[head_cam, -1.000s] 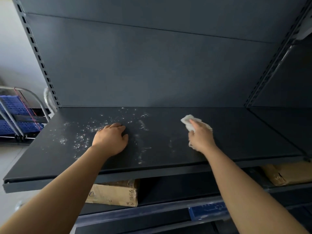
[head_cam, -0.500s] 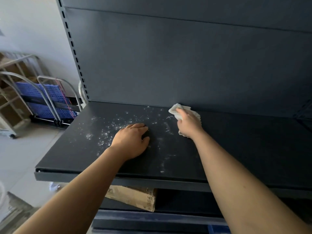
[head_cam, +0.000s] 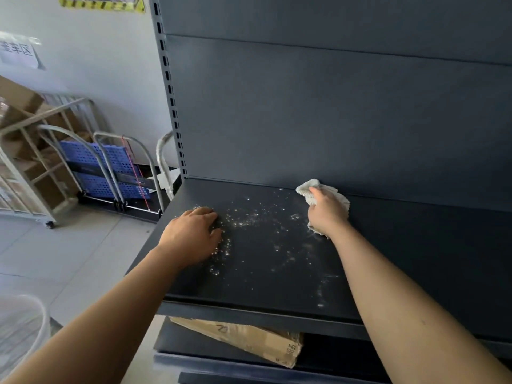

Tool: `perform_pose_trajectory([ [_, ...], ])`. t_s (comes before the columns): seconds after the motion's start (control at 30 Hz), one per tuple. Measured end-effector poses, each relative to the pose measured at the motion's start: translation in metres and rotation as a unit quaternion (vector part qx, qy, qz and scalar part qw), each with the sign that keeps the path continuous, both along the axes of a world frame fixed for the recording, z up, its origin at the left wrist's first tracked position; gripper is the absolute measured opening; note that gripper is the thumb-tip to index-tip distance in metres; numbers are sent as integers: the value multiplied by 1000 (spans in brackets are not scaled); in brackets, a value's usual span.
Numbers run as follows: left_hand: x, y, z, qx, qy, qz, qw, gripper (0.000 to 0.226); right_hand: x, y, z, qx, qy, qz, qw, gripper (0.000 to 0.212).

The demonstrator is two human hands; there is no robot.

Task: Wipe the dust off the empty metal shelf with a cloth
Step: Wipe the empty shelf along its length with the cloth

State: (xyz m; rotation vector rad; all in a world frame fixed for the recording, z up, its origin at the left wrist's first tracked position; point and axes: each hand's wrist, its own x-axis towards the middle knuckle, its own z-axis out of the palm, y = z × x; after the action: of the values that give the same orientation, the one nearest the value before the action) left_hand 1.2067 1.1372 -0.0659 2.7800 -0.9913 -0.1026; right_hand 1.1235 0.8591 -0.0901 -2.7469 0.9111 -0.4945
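The right hand (head_cam: pixel 327 214) holds the white cloth (head_cam: pixel 322 191) bunched up at the shelf's (head_cam: pixel 415 245) back. White dust (head_cam: pixel 249 220) still covers the middle. The left hand (head_cam: pixel 191 234) lies flat, holding nothing. Much wiping is left.

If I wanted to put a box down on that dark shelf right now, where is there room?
The shelf is bare to the right of the right hand and its cloth, up to the back panel. Between that hand and the left hand lies white dust; the left end is taken.
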Motion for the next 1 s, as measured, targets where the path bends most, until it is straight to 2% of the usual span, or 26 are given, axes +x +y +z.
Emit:
perform_pose_trajectory([
  [0.2,5,6,-6,-11,1,-26,1000,49,42,56,4,122,15,108,987,53],
  [0.33,12,12,-8,-13,18,-43,999,53,45,90,23,293,0,152,944,53],
  [0.4,13,15,-8,-11,22,-53,998,54,32,87,33,330,-40,135,933,52],
  [0.53,13,19,-7,-6,23,-72,997,54,-17,46,38,254,-116,-2,960,59],
  [0.6,12,21,-5,-5,18,-79,997,53,-41,30,27,198,-77,-79,974,60],
  [0.67,10,22,-3,-4,18,-86,996,52,-54,26,10,99,-11,-108,989,53],
  [0.73,7,26,-4,-9,20,-95,995,52,-54,38,1,53,12,-98,994,46],
  [0.83,1,34,-5,-15,18,-108,994,54,-43,74,2,68,39,-59,995,52],
  [0.9,-3,40,-6,-17,14,-116,993,54,-35,105,5,93,26,-14,995,55],
  [1.0,-9,51,-5,-18,6,-129,991,53,-28,150,10,183,-32,70,980,56],
])
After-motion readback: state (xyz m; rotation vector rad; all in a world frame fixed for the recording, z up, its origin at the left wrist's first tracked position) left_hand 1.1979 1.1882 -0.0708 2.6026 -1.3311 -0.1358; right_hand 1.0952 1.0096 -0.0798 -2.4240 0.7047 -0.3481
